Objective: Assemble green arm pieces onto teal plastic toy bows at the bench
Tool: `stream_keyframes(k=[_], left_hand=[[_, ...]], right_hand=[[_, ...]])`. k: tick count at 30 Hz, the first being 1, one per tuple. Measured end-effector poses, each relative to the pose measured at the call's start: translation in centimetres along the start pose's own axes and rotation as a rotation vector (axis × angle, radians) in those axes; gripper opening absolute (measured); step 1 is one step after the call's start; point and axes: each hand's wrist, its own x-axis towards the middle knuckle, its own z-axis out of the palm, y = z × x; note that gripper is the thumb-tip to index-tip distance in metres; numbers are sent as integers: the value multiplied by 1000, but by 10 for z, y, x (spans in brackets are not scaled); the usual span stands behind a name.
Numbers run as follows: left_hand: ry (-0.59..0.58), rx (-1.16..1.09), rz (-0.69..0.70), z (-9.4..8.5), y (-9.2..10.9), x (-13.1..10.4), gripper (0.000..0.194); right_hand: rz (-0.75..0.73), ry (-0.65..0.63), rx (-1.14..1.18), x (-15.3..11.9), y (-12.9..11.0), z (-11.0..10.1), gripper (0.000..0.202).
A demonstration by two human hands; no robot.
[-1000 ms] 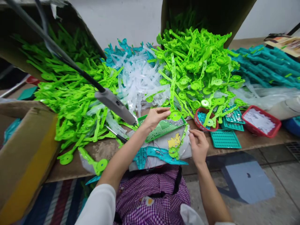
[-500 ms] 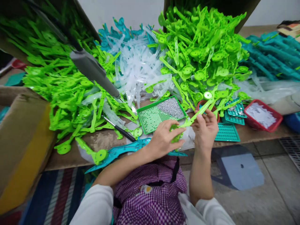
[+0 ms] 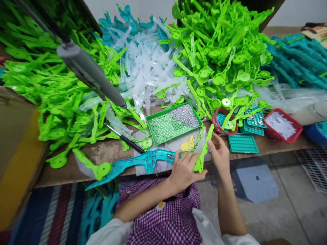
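One lime-green piece is slanting between the person's hands at the front edge of the counter, its slim arm pointing up and away, its wider end sitting low by the left hand. Its plastic is looking smooth and bright. The left grip is closing around that wider end, thumb below and fingers above. The right hand is keeping its fingertips at the arm's edge; whether its grip is pinching or only touching, I cannot tell.

A long teal piece with thin wires is lying to the left, its right end disappearing under the left hand. Behind, a green tray is holding small silvery bits, and a black-handled tool is resting left of it. A grey screwdriver is hanging across the left green heap, blocking part of it. Clear plastic pieces are piling up in the middle; a red basket of white bits is standing at right.

The left fingers are hiding much of the wider end, and the cardboard box is running out of view at left.
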Motion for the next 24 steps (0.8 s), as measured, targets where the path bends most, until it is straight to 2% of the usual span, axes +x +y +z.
stream_keyframes(k=[4,6,9,12,14,18,24], left_hand=[[7,-100,165,-17,-4,-34,53],[33,-170,259,-26,-10,-53,58],[63,-200,306,-33,-19,-68,62],[84,-205,282,-34,-24,-67,63],[102,-218,265,-32,-23,-63,62],[96,-234,277,-27,-21,-61,62],[45,-250,246,-23,-24,-67,62]], right_hand=[[2,151,-60,-19,10,-16,33],[-36,153,-118,-23,16,-18,25],[-230,-34,-279,-18,17,-11,17],[-433,-269,-496,-7,6,2,13],[-485,-400,-635,-2,-3,10,12],[-398,-589,-795,5,-16,18,12],[-299,-775,-855,22,-22,25,13]])
